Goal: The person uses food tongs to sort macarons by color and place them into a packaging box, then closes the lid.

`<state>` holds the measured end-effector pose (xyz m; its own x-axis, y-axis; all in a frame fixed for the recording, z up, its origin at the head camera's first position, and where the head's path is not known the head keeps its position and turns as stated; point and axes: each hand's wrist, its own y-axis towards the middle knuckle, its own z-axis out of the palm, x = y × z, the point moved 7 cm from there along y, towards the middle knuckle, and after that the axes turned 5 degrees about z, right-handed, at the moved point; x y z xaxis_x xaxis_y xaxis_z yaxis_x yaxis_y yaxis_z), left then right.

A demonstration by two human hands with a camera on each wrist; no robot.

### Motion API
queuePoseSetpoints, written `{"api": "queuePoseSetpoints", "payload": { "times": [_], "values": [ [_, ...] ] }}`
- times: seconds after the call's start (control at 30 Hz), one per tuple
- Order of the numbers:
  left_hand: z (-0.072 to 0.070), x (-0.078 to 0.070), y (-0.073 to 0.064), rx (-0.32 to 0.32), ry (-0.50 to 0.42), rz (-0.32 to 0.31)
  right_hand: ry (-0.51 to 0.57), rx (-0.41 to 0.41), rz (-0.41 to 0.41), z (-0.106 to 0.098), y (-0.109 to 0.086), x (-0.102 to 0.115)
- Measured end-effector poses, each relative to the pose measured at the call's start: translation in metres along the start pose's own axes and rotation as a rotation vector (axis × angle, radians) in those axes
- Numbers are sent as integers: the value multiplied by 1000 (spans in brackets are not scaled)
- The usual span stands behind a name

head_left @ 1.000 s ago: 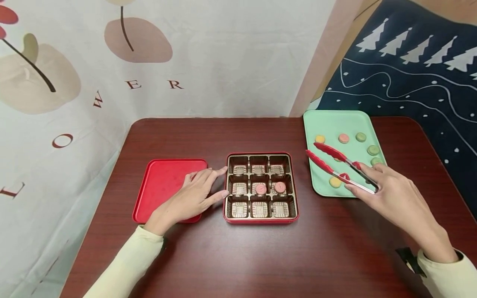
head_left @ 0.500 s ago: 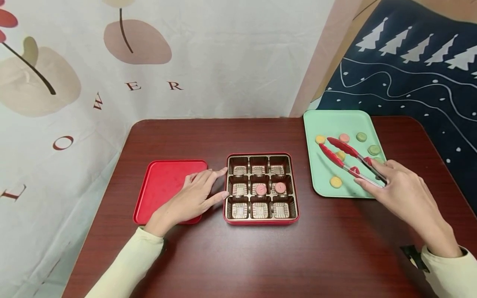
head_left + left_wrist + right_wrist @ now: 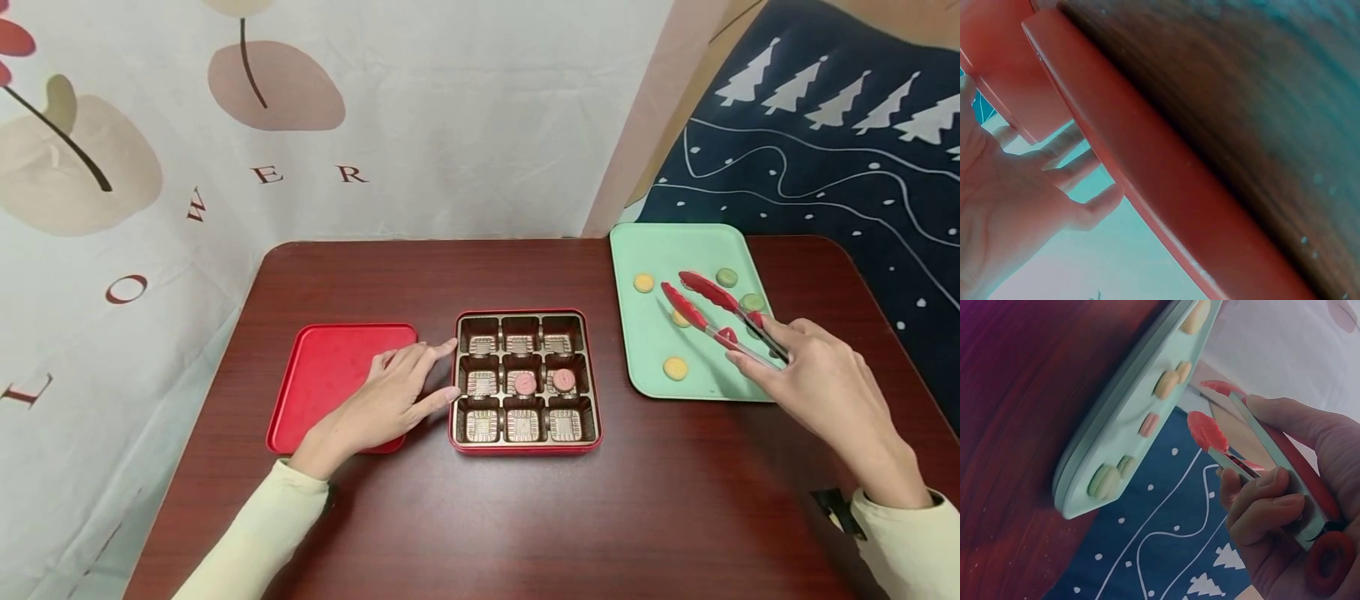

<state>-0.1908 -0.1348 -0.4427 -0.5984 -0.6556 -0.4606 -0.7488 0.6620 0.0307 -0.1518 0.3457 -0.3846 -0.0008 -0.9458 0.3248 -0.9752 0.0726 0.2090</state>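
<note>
My left hand (image 3: pixel 382 396) reaches over the red lid (image 3: pixel 326 362), its index fingertip and thumb touching the left side of a red square box (image 3: pixel 525 449). A gold-brown insert divides the box into compartments. One pink macaron (image 3: pixel 525 382) lies in the centre compartment, another pink macaron (image 3: pixel 564 379) in the middle-right one. My right hand (image 3: pixel 828 387) holds red-tipped tongs (image 3: pixel 708 289) over a mint-green tray (image 3: pixel 652 354). The tong arms are spread apart with nothing gripped. A pink macaron (image 3: pixel 1149 424) on the tray shows in the right wrist view; in the head view the tongs hide it almost wholly.
Yellow macarons (image 3: pixel 676 368) and green macarons (image 3: pixel 727 277) lie scattered on the tray, some partly behind the tongs. The brown wooden table (image 3: pixel 525 533) meets a printed cloth backdrop (image 3: pixel 480 117) at its back edge. A navy cloth (image 3: pixel 810 167) hangs behind the tray.
My right hand has carried the tongs rightward and slightly farther back over the tray, their tips now around the pink macaron's place. My left hand and the box keep their places.
</note>
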Motion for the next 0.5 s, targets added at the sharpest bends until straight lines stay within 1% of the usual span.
{"api": "queuePoseSetpoints", "payload": {
  "times": [0.23, 0.5],
  "values": [
    [1, 1, -1, 7, 1, -7, 2, 21, 51, 4, 5, -11],
    [2, 2, 0, 13, -3, -14, -4, 48, 77, 7, 12, -18]
  ]
}}
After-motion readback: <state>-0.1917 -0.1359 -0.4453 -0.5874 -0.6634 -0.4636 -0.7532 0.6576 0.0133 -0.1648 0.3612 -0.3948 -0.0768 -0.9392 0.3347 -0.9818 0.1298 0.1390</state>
